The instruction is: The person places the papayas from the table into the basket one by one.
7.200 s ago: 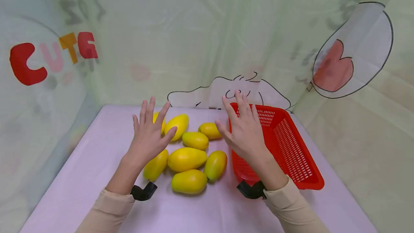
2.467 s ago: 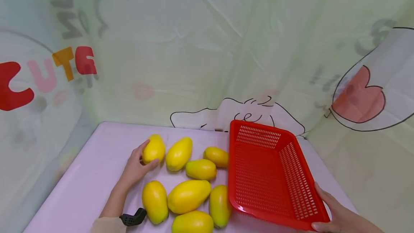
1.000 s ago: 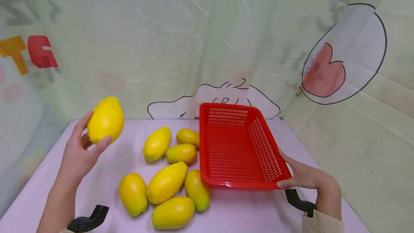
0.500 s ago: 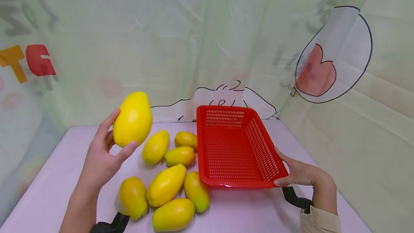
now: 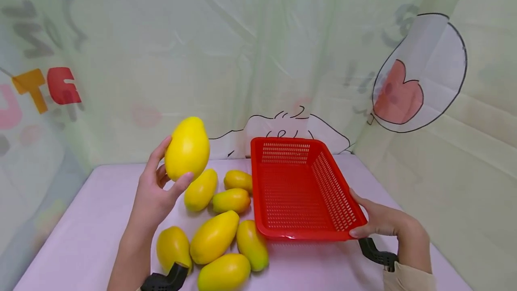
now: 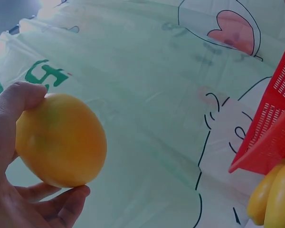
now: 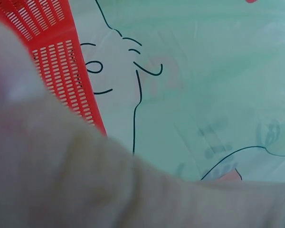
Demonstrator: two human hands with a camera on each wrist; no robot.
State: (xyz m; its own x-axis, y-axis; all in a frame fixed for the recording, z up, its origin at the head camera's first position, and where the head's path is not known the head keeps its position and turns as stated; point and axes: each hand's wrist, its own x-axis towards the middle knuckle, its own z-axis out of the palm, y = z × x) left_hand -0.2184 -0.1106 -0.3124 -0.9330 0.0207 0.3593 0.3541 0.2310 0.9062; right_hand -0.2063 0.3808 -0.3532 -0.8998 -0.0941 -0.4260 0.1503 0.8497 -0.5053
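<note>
In the head view my left hand [image 5: 152, 194] holds a yellow mango [image 5: 187, 148] raised above the table, thumb on the near side and fingers behind. The left wrist view shows that mango [image 6: 61, 140] between the thumb and the curled fingers. At the right, my right hand [image 5: 387, 219] grips the near right corner of a red plastic basket [image 5: 308, 235], its thumb over the rim. Nothing lies inside the basket, whose front end looks tipped up. In the right wrist view the hand [image 7: 85, 175] blurs across the foreground and covers much of the basket [image 7: 61, 61].
Several more mangoes lie left of the basket: a back group with one mango [image 5: 232, 200] near its wall, and a front group around a larger mango [image 5: 215, 237]. They rest on a pale lilac tabletop [image 5: 97, 223]. A printed curtain [image 5: 169, 48] encloses the back and sides.
My left hand picked the mango up from the back left of the table and has carried it right, towards the basket. My right hand took hold of the basket's rim and keeps it.
</note>
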